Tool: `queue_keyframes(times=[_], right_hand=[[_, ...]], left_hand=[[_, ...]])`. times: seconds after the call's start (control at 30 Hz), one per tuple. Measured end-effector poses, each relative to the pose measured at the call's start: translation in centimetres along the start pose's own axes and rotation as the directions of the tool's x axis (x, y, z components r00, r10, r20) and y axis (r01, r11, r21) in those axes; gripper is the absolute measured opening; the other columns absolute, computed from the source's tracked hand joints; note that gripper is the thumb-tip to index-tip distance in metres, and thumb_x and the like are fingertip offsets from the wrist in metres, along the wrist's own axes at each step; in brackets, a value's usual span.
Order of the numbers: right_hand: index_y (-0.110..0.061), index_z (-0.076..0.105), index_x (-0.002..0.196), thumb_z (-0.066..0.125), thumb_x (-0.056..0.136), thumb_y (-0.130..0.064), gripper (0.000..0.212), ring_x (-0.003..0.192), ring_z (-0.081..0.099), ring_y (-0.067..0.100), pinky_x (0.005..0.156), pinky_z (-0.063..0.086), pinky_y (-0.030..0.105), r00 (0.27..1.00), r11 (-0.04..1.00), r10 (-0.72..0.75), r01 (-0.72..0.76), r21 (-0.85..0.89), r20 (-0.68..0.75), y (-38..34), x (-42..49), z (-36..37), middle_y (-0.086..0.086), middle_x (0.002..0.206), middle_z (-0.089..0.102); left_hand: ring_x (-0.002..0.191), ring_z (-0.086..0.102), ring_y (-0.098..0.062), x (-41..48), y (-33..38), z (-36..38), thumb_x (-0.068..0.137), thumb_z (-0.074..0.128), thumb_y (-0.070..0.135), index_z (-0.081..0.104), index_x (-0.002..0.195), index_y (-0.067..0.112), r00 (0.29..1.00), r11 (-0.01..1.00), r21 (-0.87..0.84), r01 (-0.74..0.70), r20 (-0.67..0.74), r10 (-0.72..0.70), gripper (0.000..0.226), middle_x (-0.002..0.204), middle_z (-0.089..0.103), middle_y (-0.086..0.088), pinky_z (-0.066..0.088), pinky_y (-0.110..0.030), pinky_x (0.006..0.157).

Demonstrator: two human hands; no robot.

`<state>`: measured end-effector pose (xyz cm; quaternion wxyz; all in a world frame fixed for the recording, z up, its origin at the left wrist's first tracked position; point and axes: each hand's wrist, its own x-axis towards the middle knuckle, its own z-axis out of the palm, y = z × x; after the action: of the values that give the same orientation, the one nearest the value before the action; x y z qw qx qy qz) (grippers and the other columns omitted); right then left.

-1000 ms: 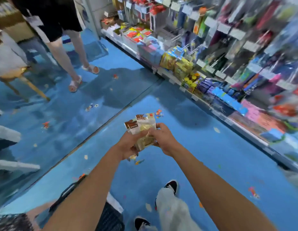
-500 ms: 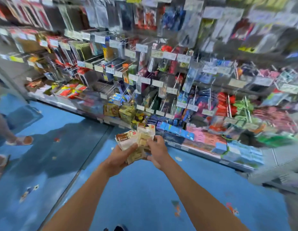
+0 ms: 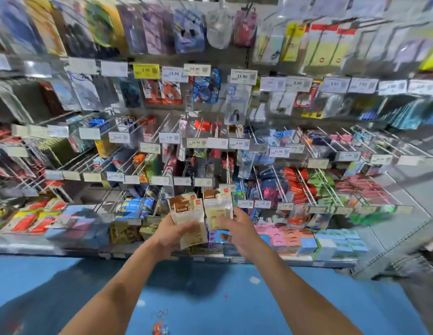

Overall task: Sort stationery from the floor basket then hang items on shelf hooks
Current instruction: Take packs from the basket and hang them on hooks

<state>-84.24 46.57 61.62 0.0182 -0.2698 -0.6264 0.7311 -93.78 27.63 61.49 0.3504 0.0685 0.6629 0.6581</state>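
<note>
My left hand [image 3: 173, 232] grips a small stack of cream packets with brown header cards [image 3: 186, 213], held upright in front of the lower shelf. My right hand [image 3: 237, 229] holds one more packet of the same kind [image 3: 216, 206] just to the right, a little apart from the stack. Both hands are at chest height before the shelf wall of metal hooks [image 3: 210, 151], which carry hanging stationery packs and price tags. The floor basket is out of view.
The bottom shelf [image 3: 162, 253] holds boxed goods in yellow, pink and blue. Long hook prongs stick out toward me at mid height. Blue floor [image 3: 210, 298] lies between me and the shelf. A grey shelf end runs off at the right.
The view has swung from the aisle floor up to face the shelf, and I stand closer to it. My right hand has drawn one packet away from the stack in my left hand.
</note>
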Motion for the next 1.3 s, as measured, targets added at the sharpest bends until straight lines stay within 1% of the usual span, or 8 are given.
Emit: queue_keyframes(times=[0.23,0.37,0.6,0.73,0.83,1.0,1.13,1.3], right_hand=[[-0.012,0.059,0.119,0.069,0.095,-0.005,0.027,0.099,0.067,0.025,0.074,0.056,0.03,0.98,0.996,0.006,0.011,0.084,-0.197,-3.3,7.0,-7.3,0.02,0.126,0.066],[-0.017,0.063,0.109,0.067,0.097,-0.009,0.015,0.089,0.068,0.016,0.081,0.059,0.035,0.978,0.998,-0.051,0.058,0.03,-0.204,-4.6,11.8,-10.5,-0.001,0.102,0.07],[-0.025,0.06,0.136,0.074,0.088,-0.033,0.05,0.112,0.066,0.017,0.085,0.057,0.033,0.967,0.984,-0.177,0.166,-0.072,-0.185,0.0,23.8,-12.8,-0.002,0.128,0.069],[-0.026,0.072,0.111,0.073,0.09,-0.013,0.025,0.104,0.072,0.017,0.089,0.058,0.037,0.929,0.941,-0.332,0.316,-0.122,-0.161,2.3,31.0,-13.1,-0.007,0.106,0.078],[-0.016,0.071,0.108,0.072,0.091,-0.003,0.022,0.085,0.073,0.011,0.074,0.059,0.027,0.862,0.868,-0.493,0.496,-0.006,-0.118,3.4,35.9,-13.8,-0.003,0.1,0.078],[-0.011,0.052,0.144,0.091,0.049,-0.068,0.118,0.134,0.055,0.03,0.112,0.044,0.056,0.656,0.662,-0.749,0.747,-0.063,-0.095,3.8,40.6,-13.9,0.012,0.144,0.059],[-0.023,0.068,0.128,0.085,0.07,-0.055,0.069,0.127,0.061,0.028,0.107,0.049,0.053,0.544,0.548,-0.836,0.831,-0.092,-0.065,2.9,40.6,-13.1,0.0,0.128,0.071],[-0.027,0.06,0.138,0.08,0.063,-0.07,0.089,0.135,0.054,0.022,0.11,0.045,0.054,0.509,0.514,-0.858,0.853,-0.091,-0.07,1.3,39.2,-11.6,-0.004,0.139,0.064]], left_hand=[[0.103,0.073,-0.033,9.9,5.8,3.2,0.085,0.077,0.005,0.061,0.116,0.002,0.986,0.989,0.112,-0.094,0.151,0.077,0.036,0.113,0.073,-0.019,0.057,-0.056,0.094],[0.107,0.072,-0.033,15.8,6.5,5.2,0.084,0.081,0.008,0.067,0.116,0.004,0.946,0.946,0.232,-0.225,0.286,0.155,0.035,0.113,0.075,-0.015,0.055,-0.054,0.1],[0.102,0.074,-0.024,25.9,3.4,6.3,0.077,0.082,-0.008,0.068,0.111,0.011,0.934,0.886,0.314,-0.341,0.222,0.28,0.041,0.104,0.078,-0.002,0.059,-0.048,0.096],[0.099,0.074,-0.015,30.8,2.0,5.7,0.075,0.081,-0.016,0.07,0.106,0.028,0.793,0.676,0.417,-0.608,0.364,0.488,0.054,0.106,0.078,0.002,0.059,-0.029,0.088],[0.097,0.072,-0.021,33.3,1.1,4.2,0.072,0.083,-0.011,0.065,0.115,0.03,0.665,0.525,0.407,-0.747,0.479,0.574,0.062,0.109,0.075,-0.008,0.059,-0.038,0.085],[0.106,0.072,-0.032,35.9,-0.5,2.5,0.07,0.088,-0.002,0.056,0.129,0.034,0.479,0.274,0.416,-0.867,0.546,0.687,0.076,0.116,0.074,-0.006,0.057,-0.055,0.094],[0.104,0.073,-0.025,36.9,-2.7,2.0,0.071,0.085,-0.012,0.065,0.116,0.036,0.396,0.219,0.364,-0.905,0.536,0.746,0.069,0.112,0.076,-0.003,0.059,-0.039,0.092],[0.103,0.074,-0.024,37.6,-3.9,1.6,0.073,0.082,-0.016,0.067,0.118,0.018,0.398,0.244,0.351,-0.904,0.485,0.778,0.059,0.112,0.077,-0.006,0.059,-0.032,0.09]])
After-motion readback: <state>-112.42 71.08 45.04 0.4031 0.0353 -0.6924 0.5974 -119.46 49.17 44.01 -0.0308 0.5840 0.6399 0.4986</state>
